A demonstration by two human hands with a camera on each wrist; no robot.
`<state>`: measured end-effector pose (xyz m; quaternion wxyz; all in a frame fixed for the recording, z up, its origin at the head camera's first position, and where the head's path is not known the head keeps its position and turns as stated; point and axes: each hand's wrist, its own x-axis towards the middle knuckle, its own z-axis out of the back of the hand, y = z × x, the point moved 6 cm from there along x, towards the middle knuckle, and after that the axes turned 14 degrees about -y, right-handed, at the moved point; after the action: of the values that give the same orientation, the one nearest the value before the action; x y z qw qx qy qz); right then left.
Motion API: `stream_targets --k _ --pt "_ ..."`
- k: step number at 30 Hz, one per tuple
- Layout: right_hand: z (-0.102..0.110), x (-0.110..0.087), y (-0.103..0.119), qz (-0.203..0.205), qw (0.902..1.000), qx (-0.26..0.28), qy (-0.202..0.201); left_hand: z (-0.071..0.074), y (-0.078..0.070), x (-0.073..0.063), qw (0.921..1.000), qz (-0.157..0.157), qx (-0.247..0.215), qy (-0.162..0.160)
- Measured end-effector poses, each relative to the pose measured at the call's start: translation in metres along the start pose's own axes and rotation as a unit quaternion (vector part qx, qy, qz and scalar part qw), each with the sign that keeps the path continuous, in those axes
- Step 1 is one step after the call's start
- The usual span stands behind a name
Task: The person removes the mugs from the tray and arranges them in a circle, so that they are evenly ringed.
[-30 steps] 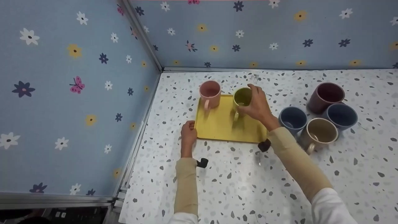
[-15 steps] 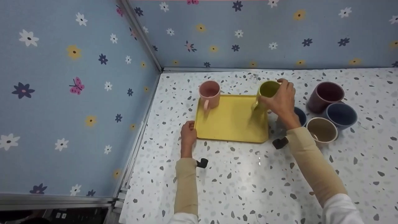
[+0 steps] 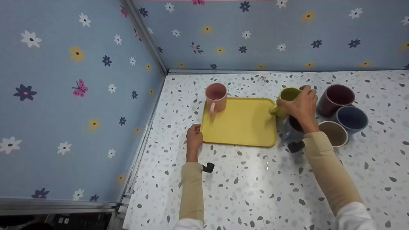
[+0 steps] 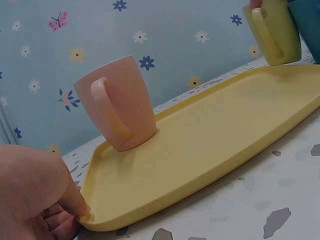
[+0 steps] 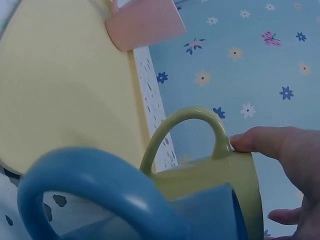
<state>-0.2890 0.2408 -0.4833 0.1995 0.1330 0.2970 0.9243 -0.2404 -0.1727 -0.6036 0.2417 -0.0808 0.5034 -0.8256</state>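
Observation:
My left hand pinches the left rim of a yellow tray near its front corner, thumb over the edge in the left wrist view. Upright at the tray's back left corner stands a pink mug, its handle toward me. A yellow-green mug is gripped near its rim by my right hand, thumb by the handle's top. It is just beyond the tray's right edge, its handle pointing left. Close in front of it is a blue mug, partly covered by my right hand in the head view.
To the right, a maroon mug, a second blue mug and a beige mug cluster together. A flowered blue wall panel borders the speckled table at the back, another on the left.
My right hand has carried the yellow-green mug rightward, from over the tray to beyond its right edge beside the blue mug. My left hand, the tray and the pink mug have stayed put.

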Motion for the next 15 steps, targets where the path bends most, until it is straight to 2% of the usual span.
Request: stream_targets --k 8,15 --pt "-0.0001 0.0032 -0.0069 -0.003 1.0000 -0.007 0.003 -0.0002 0.0011 0.0012 0.9998 0.000 0.018 0.002" --pt "-0.0034 0.0049 -0.0106 -0.010 0.9998 -0.019 0.002 0.0005 0.0005 0.0006 0.9999 0.000 0.014 0.002"
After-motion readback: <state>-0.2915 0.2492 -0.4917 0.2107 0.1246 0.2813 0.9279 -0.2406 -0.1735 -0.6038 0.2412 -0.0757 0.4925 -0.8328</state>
